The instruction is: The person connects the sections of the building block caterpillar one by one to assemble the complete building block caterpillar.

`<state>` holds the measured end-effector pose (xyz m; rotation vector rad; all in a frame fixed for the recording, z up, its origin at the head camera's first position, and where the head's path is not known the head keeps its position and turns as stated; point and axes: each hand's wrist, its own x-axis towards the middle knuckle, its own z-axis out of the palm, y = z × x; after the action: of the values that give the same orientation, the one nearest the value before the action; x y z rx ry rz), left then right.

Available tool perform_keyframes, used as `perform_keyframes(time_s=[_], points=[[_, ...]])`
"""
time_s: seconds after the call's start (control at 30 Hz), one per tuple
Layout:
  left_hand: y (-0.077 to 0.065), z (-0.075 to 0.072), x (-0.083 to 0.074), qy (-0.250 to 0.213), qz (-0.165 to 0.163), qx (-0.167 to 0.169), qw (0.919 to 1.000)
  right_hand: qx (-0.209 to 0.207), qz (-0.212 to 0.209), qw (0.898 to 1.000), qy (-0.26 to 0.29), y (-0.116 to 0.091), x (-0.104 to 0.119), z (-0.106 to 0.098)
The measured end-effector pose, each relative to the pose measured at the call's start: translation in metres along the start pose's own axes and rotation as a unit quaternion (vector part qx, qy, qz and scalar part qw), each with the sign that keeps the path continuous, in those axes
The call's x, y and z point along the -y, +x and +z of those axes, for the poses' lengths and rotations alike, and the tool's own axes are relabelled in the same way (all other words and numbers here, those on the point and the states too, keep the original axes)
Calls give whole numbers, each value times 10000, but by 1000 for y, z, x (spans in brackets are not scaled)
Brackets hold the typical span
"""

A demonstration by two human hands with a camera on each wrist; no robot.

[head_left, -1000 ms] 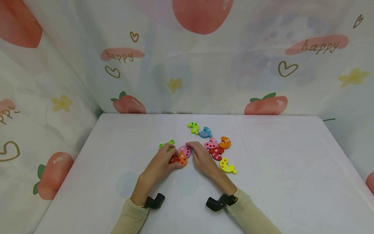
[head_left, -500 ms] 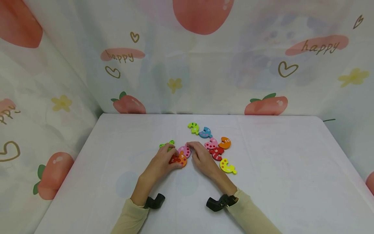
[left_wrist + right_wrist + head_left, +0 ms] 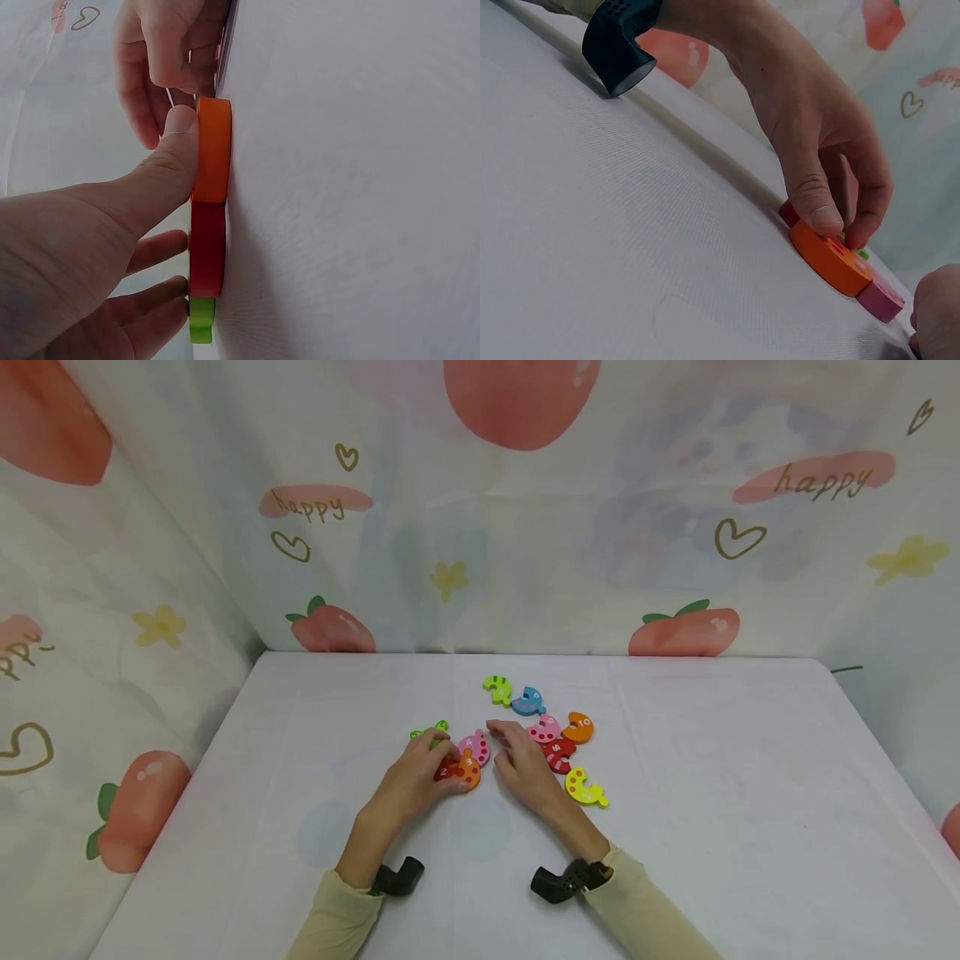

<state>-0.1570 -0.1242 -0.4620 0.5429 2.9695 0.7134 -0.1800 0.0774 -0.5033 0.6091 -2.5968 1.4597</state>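
My left hand (image 3: 408, 774) rests its fingertips on a joined row of numbered puzzle pieces. In the left wrist view the thumb lies on the orange piece (image 3: 213, 150), and other fingertips touch the red piece (image 3: 207, 247) and the green piece (image 3: 201, 319). The head view shows a 3 on the orange one. A pink piece (image 3: 476, 748) with red dots adjoins it. Right of the pink piece, my right hand (image 3: 527, 774) has its fingers bent loosely with nothing in them; it shows at the edge of the right wrist view. The left hand covers part of the red and green pieces.
Loose to the right lie another pink piece (image 3: 543, 728), a red piece (image 3: 558, 754), an orange piece (image 3: 577, 727) and a yellow piece (image 3: 585, 787). Farther back are a lime piece (image 3: 497, 688) and a blue piece (image 3: 528, 701). A printed curtain (image 3: 510, 543) stands behind the white table (image 3: 712, 843).
My right hand's fingertips have drawn slightly right, away from the pink piece they were at. The left hand has stayed on the joined pieces.
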Motion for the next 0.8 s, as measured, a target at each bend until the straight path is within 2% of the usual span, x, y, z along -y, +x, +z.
perform_keyframes(time_s=[0.27, 0.53, 0.8], points=[[0, 0, 0, 118, -84, 71, 9999, -133, -52, 9999, -12, -1, 1, 0], [-1, -3, 6, 205, -530, 350, 9978, -368, 199, 9991, -103, -2, -2, 0], [-6, -11, 8, 353, -184, 483, 9980, -442, 606, 9970, -172, 0, 2, -1]])
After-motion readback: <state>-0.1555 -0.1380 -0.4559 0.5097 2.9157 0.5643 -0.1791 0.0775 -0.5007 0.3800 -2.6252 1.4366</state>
